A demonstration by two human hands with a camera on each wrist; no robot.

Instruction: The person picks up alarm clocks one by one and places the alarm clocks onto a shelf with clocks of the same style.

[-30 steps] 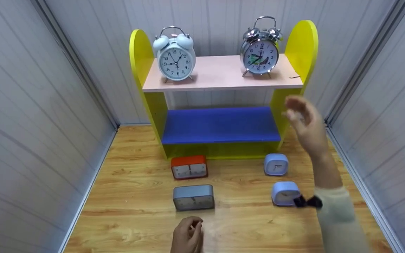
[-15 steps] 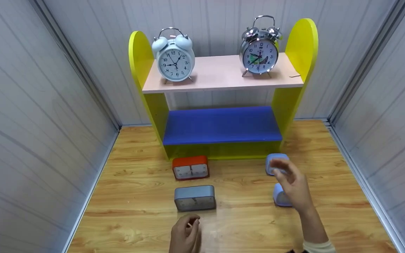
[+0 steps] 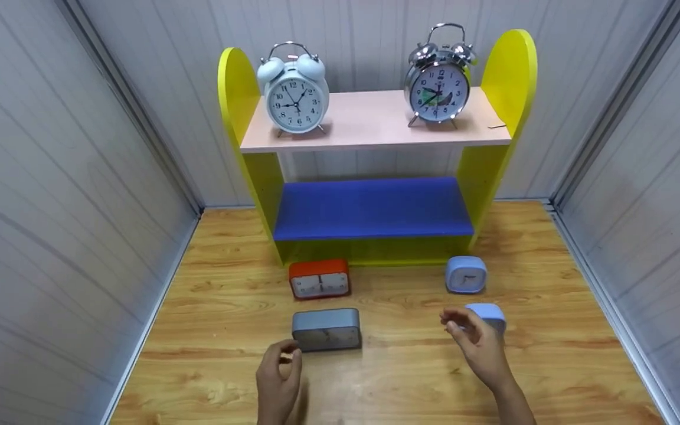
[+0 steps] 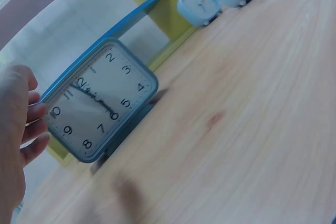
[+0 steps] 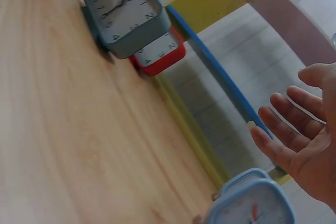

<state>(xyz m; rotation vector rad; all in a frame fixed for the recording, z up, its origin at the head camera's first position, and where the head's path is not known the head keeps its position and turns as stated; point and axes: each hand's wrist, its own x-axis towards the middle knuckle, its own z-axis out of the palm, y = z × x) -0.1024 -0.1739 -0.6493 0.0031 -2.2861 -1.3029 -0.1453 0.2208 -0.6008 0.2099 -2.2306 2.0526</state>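
Observation:
My left hand (image 3: 278, 381) is just in front of the left end of a grey-blue rectangular alarm clock (image 3: 329, 320), fingers loosely bent with nothing in them. In the left wrist view its fingertips lie right at the edge of the clock's dial (image 4: 100, 100). My right hand (image 3: 481, 351) has its fingers relaxed and bent, holding nothing. It overlaps the nearer small light-blue clock (image 3: 490, 313) in the head view, hiding part of its face. Behind stand a red rectangular clock (image 3: 319, 278) and a second small light-blue clock (image 3: 466, 275).
At the back stands a yellow-sided shelf with a pink upper board (image 3: 369, 121) and a blue lower board (image 3: 372, 206). On the pink board are a white twin-bell clock (image 3: 297, 97) and a silver twin-bell clock (image 3: 439, 88). Pale panel walls (image 3: 68, 212) flank the wooden floor (image 3: 399, 378).
My right hand has come down from beside the shelf to the nearer light-blue clock. The left hand has shifted left and forward toward the grey-blue clock's left end. The clocks stay put.

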